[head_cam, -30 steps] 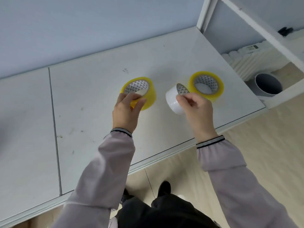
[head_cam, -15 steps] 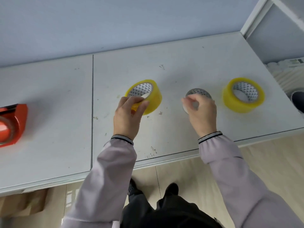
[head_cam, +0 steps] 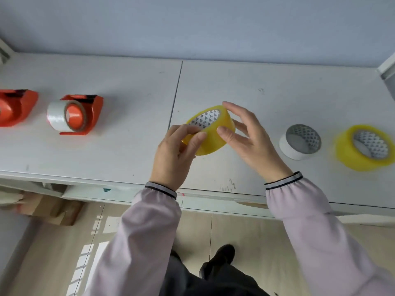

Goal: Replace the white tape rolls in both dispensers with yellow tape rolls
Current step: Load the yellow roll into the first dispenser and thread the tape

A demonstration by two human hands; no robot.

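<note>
My left hand [head_cam: 174, 152] grips a yellow tape roll [head_cam: 211, 135] and holds it tilted just above the white table [head_cam: 128, 150]. My right hand [head_cam: 248, 137] meets the same roll from the right, thumb on its outer face and forefinger at its top rim. A white tape roll [head_cam: 287, 149] lies flat on the table to the right. Beside it lies a second yellow roll [head_cam: 346, 154]. At the left stands an orange dispenser [head_cam: 94, 112] with a white roll [head_cam: 56, 117] on its hub. Another orange dispenser [head_cam: 19, 107] is cut off by the left edge, with no tape visible on it.
A seam [head_cam: 175, 92] splits the tabletop just left of my hands. The front edge [head_cam: 106, 182] runs under my wrists, with a cardboard box [head_cam: 49, 208] on the floor below it. A blue wall closes the back.
My right hand set the white roll flat on the table, let it go and moved left onto the yellow roll. My left hand lifted that roll. The view swung left, showing the dispensers.
</note>
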